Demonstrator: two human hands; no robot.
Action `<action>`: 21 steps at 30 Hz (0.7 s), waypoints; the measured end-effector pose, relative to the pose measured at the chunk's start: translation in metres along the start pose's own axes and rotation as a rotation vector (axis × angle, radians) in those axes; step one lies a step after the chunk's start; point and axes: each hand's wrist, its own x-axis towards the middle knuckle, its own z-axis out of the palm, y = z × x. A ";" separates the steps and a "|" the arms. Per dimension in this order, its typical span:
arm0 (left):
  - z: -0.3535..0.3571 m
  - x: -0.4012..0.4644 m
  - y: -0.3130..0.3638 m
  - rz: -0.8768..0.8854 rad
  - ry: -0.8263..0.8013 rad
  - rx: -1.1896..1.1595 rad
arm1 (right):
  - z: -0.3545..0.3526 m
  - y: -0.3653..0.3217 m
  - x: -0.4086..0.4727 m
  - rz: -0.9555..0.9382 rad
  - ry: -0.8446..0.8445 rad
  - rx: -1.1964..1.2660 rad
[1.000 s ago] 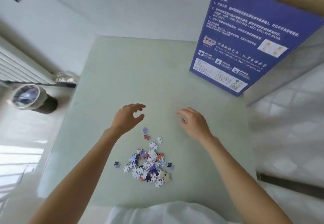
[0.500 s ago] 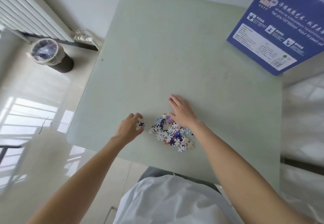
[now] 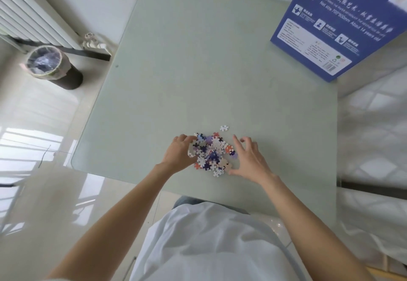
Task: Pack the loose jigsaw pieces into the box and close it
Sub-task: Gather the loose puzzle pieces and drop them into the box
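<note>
Both hands cup the jigsaw pile: left hand curled against it, right hand spread. Box, cut off, stands far beyond.

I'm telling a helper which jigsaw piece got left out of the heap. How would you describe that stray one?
Start at the pale green table and find the heap of jigsaw pieces between the left hand and the right hand. Just beyond the heap's far right edge lies the stray piece. It is white, lies alone on bare tabletop, and touches no other piece.
</note>
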 end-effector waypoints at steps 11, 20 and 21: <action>0.036 -0.021 0.011 -0.082 0.011 0.060 | 0.040 -0.051 0.021 -0.031 0.128 0.241; 0.029 0.000 -0.002 0.003 0.089 -0.062 | 0.009 -0.035 0.067 -0.251 0.052 -0.166; 0.028 0.002 -0.003 0.013 0.087 -0.064 | 0.005 -0.034 0.072 -0.276 0.021 -0.193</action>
